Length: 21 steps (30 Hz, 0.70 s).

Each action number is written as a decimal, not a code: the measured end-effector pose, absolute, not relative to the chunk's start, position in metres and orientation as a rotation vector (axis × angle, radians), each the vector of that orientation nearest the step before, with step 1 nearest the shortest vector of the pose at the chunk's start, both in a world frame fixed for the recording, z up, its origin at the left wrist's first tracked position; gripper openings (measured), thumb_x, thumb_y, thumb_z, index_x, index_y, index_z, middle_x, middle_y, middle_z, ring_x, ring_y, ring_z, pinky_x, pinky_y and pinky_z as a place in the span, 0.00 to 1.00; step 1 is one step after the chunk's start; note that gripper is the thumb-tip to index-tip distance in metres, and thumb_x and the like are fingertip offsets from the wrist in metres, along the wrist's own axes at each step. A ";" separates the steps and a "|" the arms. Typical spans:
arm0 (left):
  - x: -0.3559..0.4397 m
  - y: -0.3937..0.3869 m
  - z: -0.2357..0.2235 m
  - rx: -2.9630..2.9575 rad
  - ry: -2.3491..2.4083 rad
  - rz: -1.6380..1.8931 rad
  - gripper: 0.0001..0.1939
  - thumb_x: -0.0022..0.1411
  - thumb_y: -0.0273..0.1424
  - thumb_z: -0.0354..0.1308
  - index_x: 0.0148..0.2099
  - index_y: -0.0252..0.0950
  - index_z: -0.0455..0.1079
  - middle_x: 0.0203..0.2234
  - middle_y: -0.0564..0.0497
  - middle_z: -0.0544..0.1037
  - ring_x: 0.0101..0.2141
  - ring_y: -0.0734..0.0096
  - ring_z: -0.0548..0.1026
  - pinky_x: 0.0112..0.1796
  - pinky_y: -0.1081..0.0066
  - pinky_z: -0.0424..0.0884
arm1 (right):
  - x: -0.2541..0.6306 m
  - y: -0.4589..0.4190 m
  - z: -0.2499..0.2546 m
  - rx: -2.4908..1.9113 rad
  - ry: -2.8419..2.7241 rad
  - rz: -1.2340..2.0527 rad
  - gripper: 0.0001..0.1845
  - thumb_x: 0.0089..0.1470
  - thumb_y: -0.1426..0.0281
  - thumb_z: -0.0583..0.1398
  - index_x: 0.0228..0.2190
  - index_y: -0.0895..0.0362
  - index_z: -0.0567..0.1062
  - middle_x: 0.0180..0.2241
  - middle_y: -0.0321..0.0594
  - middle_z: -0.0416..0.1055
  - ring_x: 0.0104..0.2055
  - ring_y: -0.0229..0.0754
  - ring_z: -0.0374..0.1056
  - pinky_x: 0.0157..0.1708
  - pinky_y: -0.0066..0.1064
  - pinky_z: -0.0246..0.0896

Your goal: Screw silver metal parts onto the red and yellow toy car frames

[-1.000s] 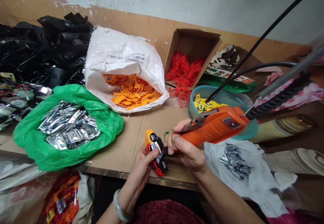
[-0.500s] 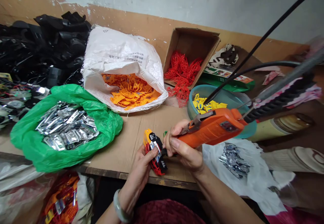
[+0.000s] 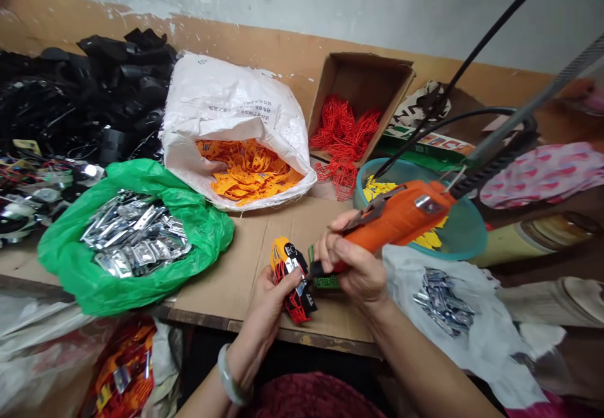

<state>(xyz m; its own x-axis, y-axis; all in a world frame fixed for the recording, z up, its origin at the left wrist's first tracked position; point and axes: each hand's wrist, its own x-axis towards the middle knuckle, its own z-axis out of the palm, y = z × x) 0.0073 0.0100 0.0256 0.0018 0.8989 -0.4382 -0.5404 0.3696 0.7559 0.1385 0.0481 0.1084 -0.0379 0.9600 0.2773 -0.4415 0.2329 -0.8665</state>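
Note:
My left hand [image 3: 265, 298] is closed around a small toy car body [image 3: 289, 267] in orange, black and red, with a shiny metal strip under the thumb. My right hand [image 3: 353, 264] grips an orange electric screwdriver [image 3: 401, 213], its black nose pointing left at the side of the car body. Whether the bit touches a screw is too small to tell. Just behind the right fingers, a green basket-like tray [image 3: 325, 281] lies on the cardboard, partly hidden by the hand.
A green bag [image 3: 207, 229] of silvery metal parts stands left. Behind are a white sack [image 3: 231, 90] of orange pieces, a cardboard box [image 3: 406, 78] of red frames and a teal basin [image 3: 472, 229] with yellow pieces. Cables rise right, above a white bag [image 3: 491, 342] of metal parts.
The screwdriver's nose has drawn slightly back to the right from the car body, and its rear has dropped a little. More of the green tray shows. The whole view has shifted slightly.

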 end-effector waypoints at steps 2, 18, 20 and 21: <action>0.001 0.014 0.025 0.509 1.195 1.225 0.30 0.39 0.43 0.79 0.39 0.35 0.70 0.29 0.51 0.79 0.28 0.67 0.74 0.32 0.68 0.70 | 0.144 0.057 0.111 -0.704 -1.031 1.179 0.13 0.52 0.63 0.67 0.38 0.51 0.73 0.18 0.25 0.64 0.16 0.37 0.61 0.23 0.34 0.65; -0.020 0.001 0.022 0.368 1.067 1.256 0.31 0.50 0.50 0.72 0.52 0.39 0.74 0.49 0.43 0.82 0.52 0.50 0.77 0.47 0.62 0.75 | 0.125 0.005 0.054 -1.031 -1.745 0.990 0.26 0.59 0.74 0.60 0.58 0.51 0.73 0.55 0.47 0.73 0.57 0.51 0.70 0.59 0.43 0.65; -0.022 -0.001 0.022 0.336 1.006 1.141 0.29 0.47 0.46 0.76 0.49 0.39 0.76 0.48 0.43 0.83 0.51 0.45 0.78 0.44 0.59 0.77 | 0.135 0.009 0.062 -1.018 -1.807 1.003 0.25 0.56 0.75 0.62 0.55 0.53 0.76 0.51 0.47 0.76 0.53 0.49 0.73 0.55 0.40 0.69; -0.023 -0.003 0.021 0.329 1.008 1.121 0.27 0.47 0.46 0.75 0.47 0.39 0.77 0.46 0.43 0.84 0.50 0.45 0.79 0.42 0.59 0.78 | 0.144 0.012 0.067 -1.019 -1.840 0.998 0.23 0.55 0.75 0.62 0.53 0.53 0.78 0.49 0.46 0.78 0.50 0.48 0.75 0.51 0.38 0.70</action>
